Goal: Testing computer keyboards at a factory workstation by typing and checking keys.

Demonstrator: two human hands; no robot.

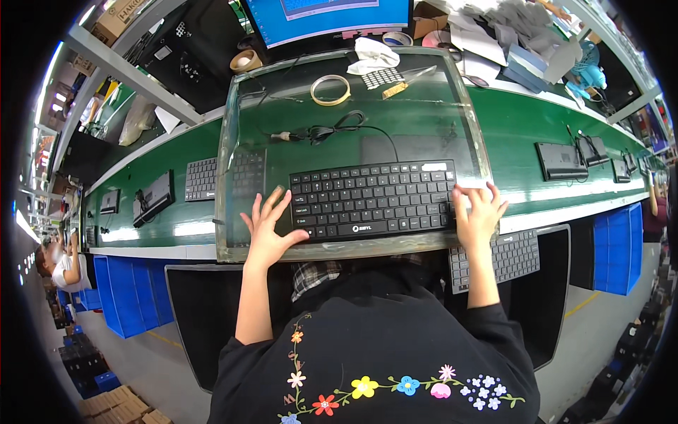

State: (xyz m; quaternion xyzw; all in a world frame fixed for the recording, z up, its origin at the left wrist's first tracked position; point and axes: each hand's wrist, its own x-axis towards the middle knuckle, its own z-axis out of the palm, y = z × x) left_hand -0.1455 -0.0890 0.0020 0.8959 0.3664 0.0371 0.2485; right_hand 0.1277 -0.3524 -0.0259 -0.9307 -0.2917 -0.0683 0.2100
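A black wired keyboard (373, 201) lies flat on a glass-topped platform, keys up, a white label at its upper right corner. Its cord leaves the back edge and ends in a tied black cable bundle (332, 130) with a plug. My left hand (265, 231) is at the keyboard's left end, fingers spread, thumb at the lower left corner. At the right end rests my right hand (478, 214), its fingers apart and its thumb against the edge. Neither hand is wrapped round the keyboard.
The glass platform (247, 252) carries a tape roll (330, 90), a white cloth (373, 55) and a sticker sheet (383, 78). A monitor (332, 25) stands behind. More keyboards lie on the green belt (519, 127) at both sides. Another keyboard (515, 259) sits below my right forearm, and blue bins (131, 293) stand beneath.
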